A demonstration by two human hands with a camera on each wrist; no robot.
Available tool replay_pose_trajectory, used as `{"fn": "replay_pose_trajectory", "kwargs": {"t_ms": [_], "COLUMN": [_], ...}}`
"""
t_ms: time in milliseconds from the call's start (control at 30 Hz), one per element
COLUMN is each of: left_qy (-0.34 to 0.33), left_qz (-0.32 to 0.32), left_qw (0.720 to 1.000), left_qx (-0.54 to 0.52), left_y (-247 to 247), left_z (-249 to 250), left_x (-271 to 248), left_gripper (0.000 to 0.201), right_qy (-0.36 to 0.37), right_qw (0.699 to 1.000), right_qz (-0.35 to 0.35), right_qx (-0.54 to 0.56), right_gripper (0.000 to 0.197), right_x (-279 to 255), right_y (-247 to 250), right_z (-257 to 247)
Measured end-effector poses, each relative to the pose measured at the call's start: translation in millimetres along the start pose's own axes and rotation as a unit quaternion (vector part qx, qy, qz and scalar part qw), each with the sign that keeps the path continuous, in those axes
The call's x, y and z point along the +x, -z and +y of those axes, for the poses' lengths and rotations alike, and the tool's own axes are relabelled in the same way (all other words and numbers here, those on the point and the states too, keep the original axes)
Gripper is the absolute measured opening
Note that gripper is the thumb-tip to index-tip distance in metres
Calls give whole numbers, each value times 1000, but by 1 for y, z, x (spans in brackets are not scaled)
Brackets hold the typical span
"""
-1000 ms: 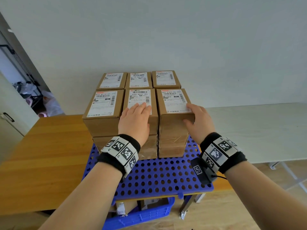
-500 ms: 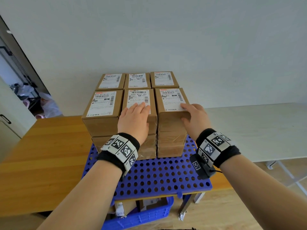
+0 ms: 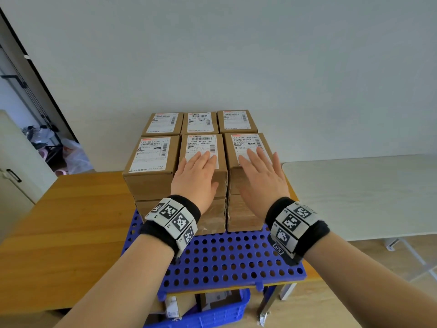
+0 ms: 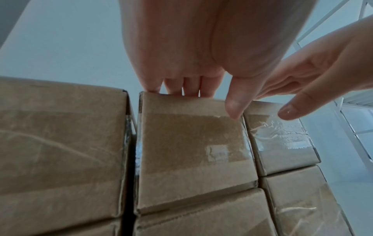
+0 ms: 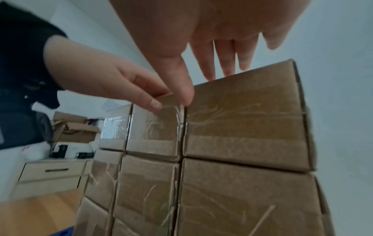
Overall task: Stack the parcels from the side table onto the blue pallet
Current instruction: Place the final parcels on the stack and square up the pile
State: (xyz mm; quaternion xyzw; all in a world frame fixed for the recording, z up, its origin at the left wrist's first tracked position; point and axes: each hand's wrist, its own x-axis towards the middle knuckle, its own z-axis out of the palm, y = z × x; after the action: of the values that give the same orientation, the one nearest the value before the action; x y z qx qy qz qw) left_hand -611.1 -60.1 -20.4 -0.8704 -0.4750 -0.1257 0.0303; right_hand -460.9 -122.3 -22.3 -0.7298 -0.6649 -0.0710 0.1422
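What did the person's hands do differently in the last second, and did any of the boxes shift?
The right hand let go of the near corner of the front right brown cardboard parcel and now lies flat on its top with fingers straight. The left hand stayed flat on the front middle cardboard parcel. The parcels stayed stacked as before on the blue perforated plastic pallet.

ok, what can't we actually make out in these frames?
- Back row of parcels: lower layers hidden by the front row, head view.
- Small label print: too small to read, head view.
- Blue crate contents: mostly hidden under the blue pallet.
- Whether the right hand touches its parcel: unclear, all views.
- Left hand fingers: tips cut off by the box edge, left wrist view.
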Motion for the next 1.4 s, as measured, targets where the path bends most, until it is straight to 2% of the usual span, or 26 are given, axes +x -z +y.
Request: {"fn": "replay_pose_trajectory", "kwargs": {"t_ms": [167, 300, 400, 533, 833, 933, 1067, 1133, 1233, 1400], "left_qy": [46, 106, 106, 95, 93, 99, 173, 201, 191, 191], "left_qz": [44, 21, -2, 12, 7, 11, 88, 77, 33, 21], "left_qw": [998, 993, 993, 993, 994, 995, 981, 976, 981, 981], "left_qx": [12, 36, 45, 70, 60, 20, -18, -25, -10, -4], "left_y": [9, 8, 1, -4, -4, 3, 8, 6, 1, 2], "left_z": [-23, -49, -54, -56, -58, -62, -81, -90, -94, -97], "left_x": [-8, -15, -18, -22, -19, -17, -16, -15, -15, -14], "left_gripper": [66, 73, 76, 78, 80, 74, 66, 63, 61, 61], "right_qy": [-1, 2, 28, 52, 55, 20, -83, -105, -102, -100], "right_qw": [1000, 1000, 999, 998, 998, 999, 995, 993, 993, 992], "right_qz": [-31, -26, -19, -22, -17, -4, 24, 7, -10, -5], "right_qx": [1, 13, 21, 19, 7, 31, 57, 62, 65, 76], "right_gripper": [70, 71, 72, 71, 69, 69, 65, 61, 59, 59], "right_x": [-3, -2, 2, 6, 6, 9, 12, 13, 10, 10], "right_y": [-6, -6, -6, -11, -15, -10, -5, -7, -10, -9], "right_z": [-6, -9, -18, -27, -24, -17, 6, 15, 19, 21]}}
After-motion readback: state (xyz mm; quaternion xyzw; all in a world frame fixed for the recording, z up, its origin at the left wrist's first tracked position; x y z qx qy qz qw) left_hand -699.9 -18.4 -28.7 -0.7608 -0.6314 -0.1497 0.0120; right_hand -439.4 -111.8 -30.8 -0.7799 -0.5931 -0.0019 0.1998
